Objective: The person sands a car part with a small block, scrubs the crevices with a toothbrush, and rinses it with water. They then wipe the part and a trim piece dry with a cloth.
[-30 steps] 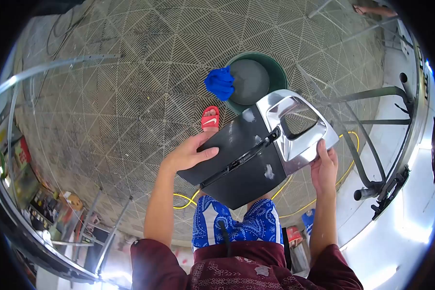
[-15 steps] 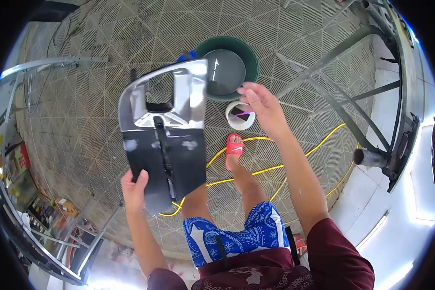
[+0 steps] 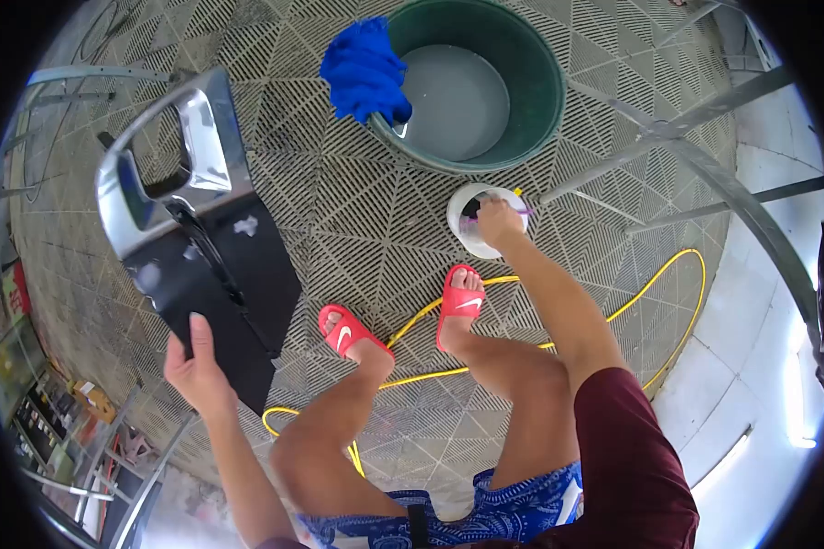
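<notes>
My left hand [image 3: 201, 373] grips the lower end of a vehicle body panel [image 3: 264, 265], its thumb pressed on the black face. The panel looks like a bumper end piece: the upper part is shiny chrome with a large opening, and the lower part is matte black with pale smudges. My right hand [image 3: 501, 222] reaches down into a small white bucket [image 3: 468, 242], fingers curled and partly hidden. A thin purple stick-like thing [image 3: 528, 212] pokes out beside that hand. What the fingers hold cannot be made out.
A dark green tub [image 3: 538, 110] of greyish water stands beyond the bucket, a blue cloth [image 3: 366, 71] draped over its rim. A yellow hose or cord [image 3: 421, 377] loops over the patterned floor around my feet. Metal frames [image 3: 705, 169] stand at both sides.
My right hand has gone down into the white bucket. The panel in my left hand has moved left and tilted. My view has come closer to the floor and the tub.
</notes>
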{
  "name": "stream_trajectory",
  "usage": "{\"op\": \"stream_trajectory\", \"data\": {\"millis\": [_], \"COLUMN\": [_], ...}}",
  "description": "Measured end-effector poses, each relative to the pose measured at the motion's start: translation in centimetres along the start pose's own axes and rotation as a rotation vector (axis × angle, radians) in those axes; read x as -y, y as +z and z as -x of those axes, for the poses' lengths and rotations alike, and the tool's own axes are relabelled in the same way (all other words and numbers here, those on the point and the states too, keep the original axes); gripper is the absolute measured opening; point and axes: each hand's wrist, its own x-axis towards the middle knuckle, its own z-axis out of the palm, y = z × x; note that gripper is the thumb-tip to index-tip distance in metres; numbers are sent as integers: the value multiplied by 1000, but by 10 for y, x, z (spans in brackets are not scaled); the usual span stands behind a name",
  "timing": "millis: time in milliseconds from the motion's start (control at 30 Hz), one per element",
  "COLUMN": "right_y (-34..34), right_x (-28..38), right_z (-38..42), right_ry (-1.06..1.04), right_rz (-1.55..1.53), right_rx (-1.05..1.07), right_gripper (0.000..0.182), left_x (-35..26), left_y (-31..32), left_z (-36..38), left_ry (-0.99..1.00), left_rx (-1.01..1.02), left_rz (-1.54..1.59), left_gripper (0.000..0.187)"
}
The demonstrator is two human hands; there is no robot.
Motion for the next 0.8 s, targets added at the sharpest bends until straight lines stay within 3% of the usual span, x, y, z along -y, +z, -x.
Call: {"op": "stream_trajectory", "data": {"millis": [67,167,233,300,400,500,567,600,700,800], "right_y": [-1,0,-4,-16,-6,-5,-4,-8,-20,-4], "right_x": [8,1,2,17,26,23,10,12,20,6], "right_z": [-22,-31,-35,-28,-29,-23,-7,-2,2,-18], "right_ry": [205,78,-21,-14,23,-25,-119,-88,110,57], "right_rz": [-15,172,285,345,380,458,375,361,282,231], "right_rx": [182,263,293,304,279,289,94,124,201,250], "right_gripper": [32,54,66,56,45,51,58,69,78,87], "left_x": [30,55,69,101,144,208,260,274,278,258], "left_y": [3,10,1,4,27,48,44,41,41,25], "left_z": [-23,-55,-83,-104,-107,-95,-82,-72,-54,-62], "left_ry": [29,58,-82,-60,-215,-269,-323,-344,-328,-205], "left_rx": [-1,-26,175,205,210,216,327,371,288,319], "left_rz": [27,84,217,268,363,431,531,575,548,629], "left_gripper": [27,26,24,26,26,26,29,25,19,19]}}
